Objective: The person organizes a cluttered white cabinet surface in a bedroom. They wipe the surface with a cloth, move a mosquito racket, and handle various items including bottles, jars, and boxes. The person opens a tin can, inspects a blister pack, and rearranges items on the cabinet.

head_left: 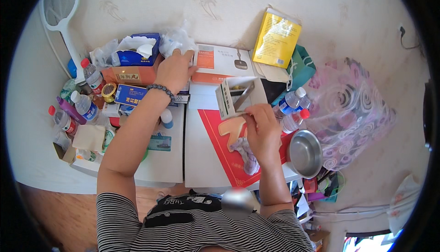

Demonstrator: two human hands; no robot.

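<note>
My right hand (263, 128) grips the lower edge of a small open-topped white carton (229, 103), tilted so that its inside shows. Something dark and yellowish is in it, too small to make out. At the back of the table my left hand (174, 72), with a dark bead bracelet on its wrist, has its fingers apart against a crumpled clear plastic bag (176, 38). Beside that hand lies a flat white and orange box (222, 61). Below my right hand, a crumpled greyish-purple cloth (247, 155) rests on a red printed sheet (215, 126).
A blue carton (137, 57), bottles (85, 105) and small boxes crowd the left side. At the right stand a yellow box (277, 36), more bottles (291, 103) and a steel bowl (305, 153) near the edge. A pink patterned plastic cover (353, 114) lies beyond the bowl.
</note>
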